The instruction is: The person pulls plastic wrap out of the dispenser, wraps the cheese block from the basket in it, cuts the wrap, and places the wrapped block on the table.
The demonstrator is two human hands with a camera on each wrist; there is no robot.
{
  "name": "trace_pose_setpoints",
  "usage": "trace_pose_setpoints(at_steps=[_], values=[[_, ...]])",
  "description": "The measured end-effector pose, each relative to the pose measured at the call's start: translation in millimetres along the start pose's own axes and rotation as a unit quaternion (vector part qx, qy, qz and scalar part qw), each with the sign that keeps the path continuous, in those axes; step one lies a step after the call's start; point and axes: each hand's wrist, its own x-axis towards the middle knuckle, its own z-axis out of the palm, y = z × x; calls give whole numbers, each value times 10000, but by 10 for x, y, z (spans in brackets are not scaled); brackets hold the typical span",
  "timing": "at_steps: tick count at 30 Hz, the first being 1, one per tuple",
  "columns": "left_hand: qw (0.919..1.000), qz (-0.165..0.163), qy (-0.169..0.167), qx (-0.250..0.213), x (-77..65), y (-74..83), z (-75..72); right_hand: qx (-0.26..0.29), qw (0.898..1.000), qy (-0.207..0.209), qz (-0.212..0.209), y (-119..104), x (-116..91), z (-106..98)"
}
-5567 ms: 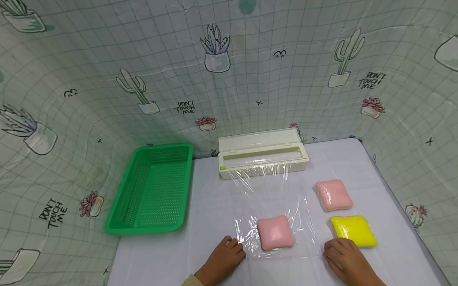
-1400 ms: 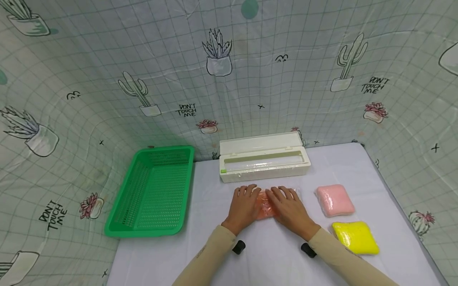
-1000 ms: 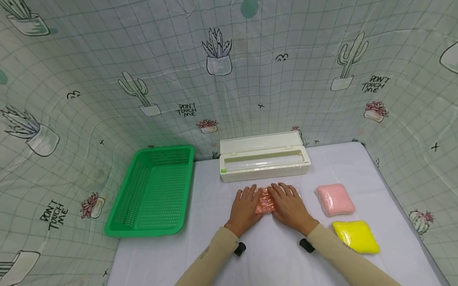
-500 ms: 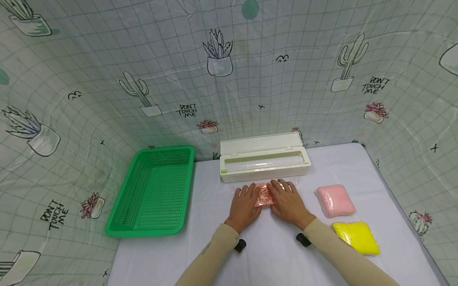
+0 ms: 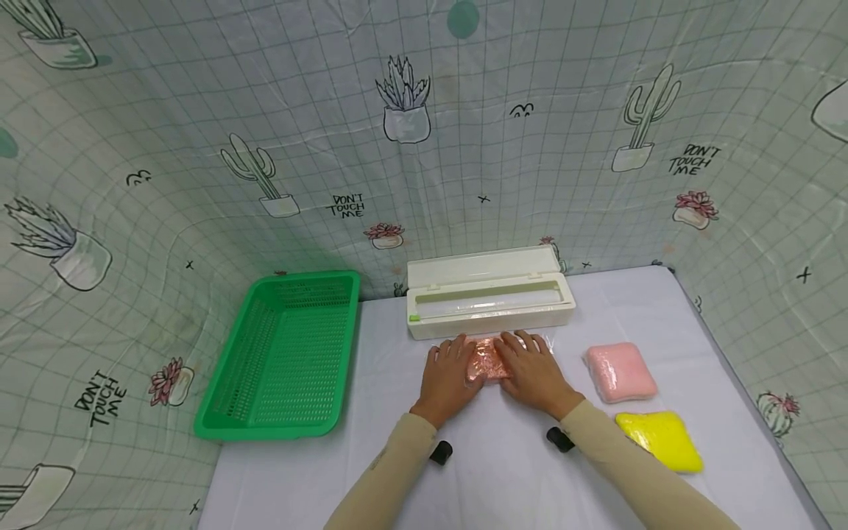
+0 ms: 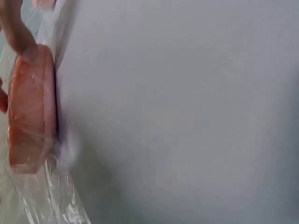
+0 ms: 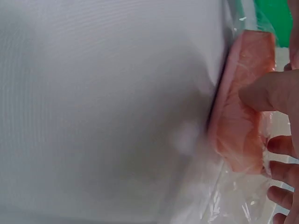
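In the head view, a flat pink block (image 5: 486, 358) folded in clear cling film lies on the white tabletop in front of the dispenser. My left hand (image 5: 445, 375) holds its left end, thumb at the near edge. My right hand (image 5: 535, 374) grips the right end. In the right wrist view, that thumb (image 7: 264, 92) presses the near side of the block (image 7: 240, 135), while fingers lie along the far side. The left wrist view shows the block (image 6: 30, 112) edge-on, with loose film (image 6: 56, 200) trailing at one end. Most of my left hand is outside that view.
Behind the hands stands a white cling film dispenser (image 5: 490, 322), lid raised, with a roll inside. A green perforated basket (image 5: 338, 368) sits at the left. On the right lie a pink block (image 5: 621, 373) and a yellow block (image 5: 659, 442). A patterned curtain (image 5: 464, 191) encloses the table.
Film earlier lay spread from the dispenser under the pink block; now it is folded round the block. Both hands came inward to the block, which has shifted back towards the dispenser.
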Motion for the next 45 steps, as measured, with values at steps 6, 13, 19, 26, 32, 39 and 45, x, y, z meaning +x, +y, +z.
trace_pose_setpoints(at_steps=[6,13,19,26,32,39,45], values=[[9757,-1140,1305,-1342,49,-267,-55,315,9992,223,60,-3,14,-71],[9424,-1915,1441,-2334,139,-643,-123,491,9981,383,17,-55,118,-166],[9432,-2103,774,-2454,192,-835,-117,614,9969,471,-109,-130,227,-205],[9513,-2030,509,-2264,226,-924,-45,560,9944,837,-336,-236,426,-220],[9578,-1951,580,-2030,241,-945,0,618,9939,829,-372,-358,625,-258],[9644,-1873,477,-1803,286,-976,24,503,9966,556,-352,-475,844,-256],[9656,-1855,636,-1708,300,-994,57,463,9967,531,-399,-543,983,-218]])
